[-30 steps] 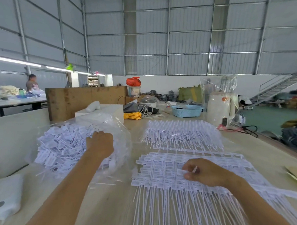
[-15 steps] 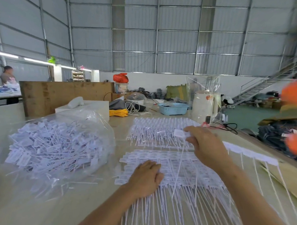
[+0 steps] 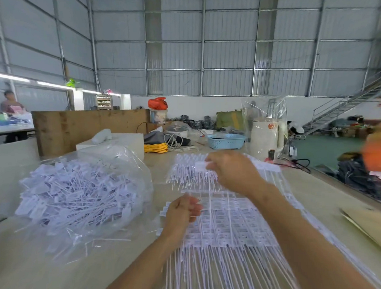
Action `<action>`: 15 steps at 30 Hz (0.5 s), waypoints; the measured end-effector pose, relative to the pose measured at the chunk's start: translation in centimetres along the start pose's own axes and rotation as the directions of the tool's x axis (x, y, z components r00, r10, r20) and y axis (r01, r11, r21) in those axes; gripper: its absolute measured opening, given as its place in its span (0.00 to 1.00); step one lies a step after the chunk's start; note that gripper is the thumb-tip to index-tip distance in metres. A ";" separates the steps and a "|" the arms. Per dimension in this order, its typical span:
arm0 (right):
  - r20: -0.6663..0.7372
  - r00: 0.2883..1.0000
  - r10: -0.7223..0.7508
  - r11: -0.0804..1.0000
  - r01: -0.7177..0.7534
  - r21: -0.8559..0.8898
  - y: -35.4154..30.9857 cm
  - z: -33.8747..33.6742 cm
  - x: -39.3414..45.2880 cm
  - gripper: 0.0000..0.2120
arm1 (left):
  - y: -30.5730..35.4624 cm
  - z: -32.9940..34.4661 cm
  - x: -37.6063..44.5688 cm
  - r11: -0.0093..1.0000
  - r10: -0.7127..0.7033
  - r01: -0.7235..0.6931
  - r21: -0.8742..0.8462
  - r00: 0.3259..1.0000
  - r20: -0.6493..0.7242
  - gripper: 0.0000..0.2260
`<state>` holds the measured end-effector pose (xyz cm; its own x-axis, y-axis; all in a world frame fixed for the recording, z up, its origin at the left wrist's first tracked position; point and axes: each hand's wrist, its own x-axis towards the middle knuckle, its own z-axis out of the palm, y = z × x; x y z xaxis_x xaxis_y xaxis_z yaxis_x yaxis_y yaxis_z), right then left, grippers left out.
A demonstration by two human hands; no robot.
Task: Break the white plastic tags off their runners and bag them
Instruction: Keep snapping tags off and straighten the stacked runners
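We've got a strip of white tags [image 3: 270, 166] lifted off the table, its flat heads running in a row off to the right and its thin tails dangling down, and our right hand [image 3: 231, 171] pinches it at the near end, fingers curled round one tag head [image 3: 200, 165]. Below it our left hand [image 3: 182, 212] sits with fingers curled in on the thin tails at the left edge of the flat stack of tag runners [image 3: 229, 227]; it looks like a pinch, though motion blur softens the fingertips. That stack lies directly in front of us on the pale table [image 3: 60, 276], tag heads in rows, tails fanning toward us. A second pile of runners [image 3: 186, 172] lies just beyond it, partly behind the raised hand. To the left, well filled, is the clear plastic bag [image 3: 130, 168] with loose tags [image 3: 79, 195] heaped inside, a few stray ones lying on the table near its mouth. Farther back we see a yellow coil of cord [image 3: 156, 148], a light blue basket [image 3: 226, 141], a white cylindrical appliance [image 3: 264, 137] wrapped in clear film, and a white box [image 3: 120, 142] in front of a wooden board [image 3: 87, 126]. A person [image 3: 10, 105] stands at another table far left, and a blurred figure in orange [image 3: 378, 155] is at the right edge.
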<state>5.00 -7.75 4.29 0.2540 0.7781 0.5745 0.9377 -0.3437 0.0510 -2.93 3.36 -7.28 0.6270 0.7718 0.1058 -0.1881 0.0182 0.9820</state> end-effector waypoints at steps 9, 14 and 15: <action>0.457 0.889 -0.044 0.941 -0.117 0.318 -2.4 -1.6 2.2 0.12 | 1.6 -1.6 0.0 0.894 -0.226 0.294 -0.339 0.947 0.226 0.36; 0.422 0.905 0.060 0.794 -0.299 0.530 -1.2 7.2 -2.6 0.20 | 0.5 -1.7 -0.1 0.999 -0.019 0.017 0.048 0.999 0.047 0.17; 0.392 0.912 0.125 0.768 -0.339 0.543 -0.9 8.1 -3.3 0.19 | 0.3 -1.6 0.0 0.997 -0.005 0.003 0.073 1.000 0.022 0.14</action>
<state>5.26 -5.78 -4.25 0.4413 0.8724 0.2102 0.7632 -0.2417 -0.5992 -4.25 4.39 -7.24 0.6442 0.7577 0.1043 -0.1306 -0.0254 0.9911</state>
